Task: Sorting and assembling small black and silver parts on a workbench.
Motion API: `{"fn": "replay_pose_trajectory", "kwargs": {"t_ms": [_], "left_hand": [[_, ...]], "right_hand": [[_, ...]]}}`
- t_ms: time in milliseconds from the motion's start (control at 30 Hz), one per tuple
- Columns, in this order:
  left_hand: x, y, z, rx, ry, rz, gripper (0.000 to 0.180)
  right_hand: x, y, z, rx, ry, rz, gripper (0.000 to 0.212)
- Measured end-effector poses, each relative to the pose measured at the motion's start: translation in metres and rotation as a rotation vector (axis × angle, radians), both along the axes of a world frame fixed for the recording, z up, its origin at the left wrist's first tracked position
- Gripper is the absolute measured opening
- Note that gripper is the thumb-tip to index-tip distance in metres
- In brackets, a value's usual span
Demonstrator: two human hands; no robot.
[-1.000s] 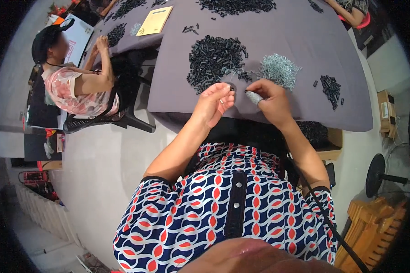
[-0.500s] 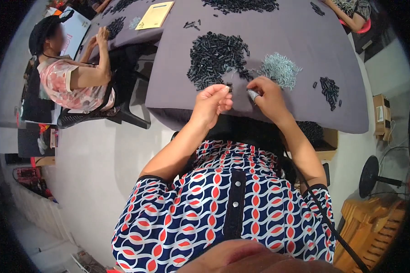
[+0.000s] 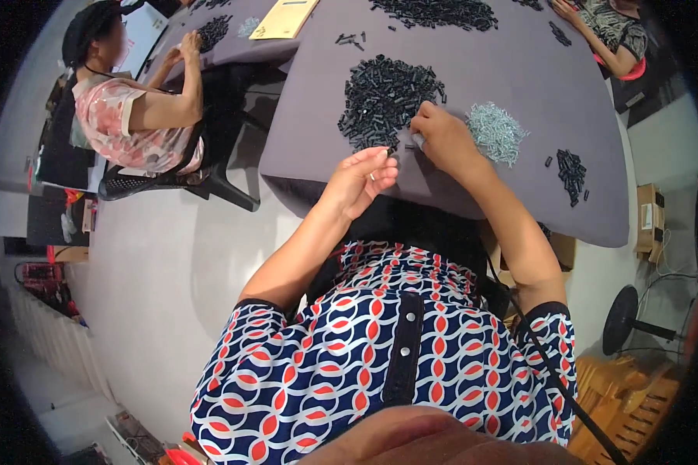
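At the near edge of the table, my left hand (image 3: 362, 180) pinches a small black piece (image 3: 391, 153) between thumb and fingertips. My right hand (image 3: 444, 138) reaches to the right side of a heap of small black cylindrical pieces (image 3: 381, 94), its fingers drawn together and a grey-white covering on one finger. Whether anything sits in that pinch is hidden. Just right of this hand lies a pile of small pale, translucent pieces (image 3: 498, 133).
The table (image 3: 511, 205) wears a grey cloth. A smaller black pile (image 3: 570, 177) lies at the right, and a larger one (image 3: 434, 12) at the far side. A yellow booklet (image 3: 285, 18) rests far left. One person (image 3: 143, 116) sits at left, another (image 3: 608, 39) far right.
My right hand has moved forward to the black heap's right edge. My left hand stays near the same spot, still pinching. The view has shifted slightly.
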State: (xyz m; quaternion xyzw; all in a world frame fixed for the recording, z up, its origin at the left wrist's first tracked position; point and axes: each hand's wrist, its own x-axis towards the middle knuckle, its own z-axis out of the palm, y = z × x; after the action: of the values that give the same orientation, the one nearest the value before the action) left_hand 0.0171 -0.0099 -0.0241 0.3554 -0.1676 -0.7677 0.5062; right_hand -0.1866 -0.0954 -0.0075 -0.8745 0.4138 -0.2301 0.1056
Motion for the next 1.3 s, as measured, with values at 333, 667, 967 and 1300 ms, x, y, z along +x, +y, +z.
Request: {"fn": "replay_pose_trajectory", "kwargs": {"t_ms": [333, 667, 967, 1300], "left_hand": [[-0.018, 0.008, 0.001, -0.095, -0.163, 0.057, 0.018], [-0.035, 0.009, 0.012, -0.252, -0.353, 0.029, 0.017], [-0.041, 0.017, 0.006, -0.355, -0.459, -0.056, 0.019], [-0.031, 0.051, -0.011, -0.028, -0.008, -0.382, 0.02]], "right_hand": [[0.003, 0.044, 0.027, 0.448, -0.505, 0.104, 0.019], [-0.015, 0.05, 0.015, 0.769, -0.853, 0.076, 0.008], [-0.026, 0.052, 0.014, 0.753, -0.709, 0.136, 0.011], [-0.046, 0.104, -0.001, 0.919, -0.723, 0.141, 0.013]]}}
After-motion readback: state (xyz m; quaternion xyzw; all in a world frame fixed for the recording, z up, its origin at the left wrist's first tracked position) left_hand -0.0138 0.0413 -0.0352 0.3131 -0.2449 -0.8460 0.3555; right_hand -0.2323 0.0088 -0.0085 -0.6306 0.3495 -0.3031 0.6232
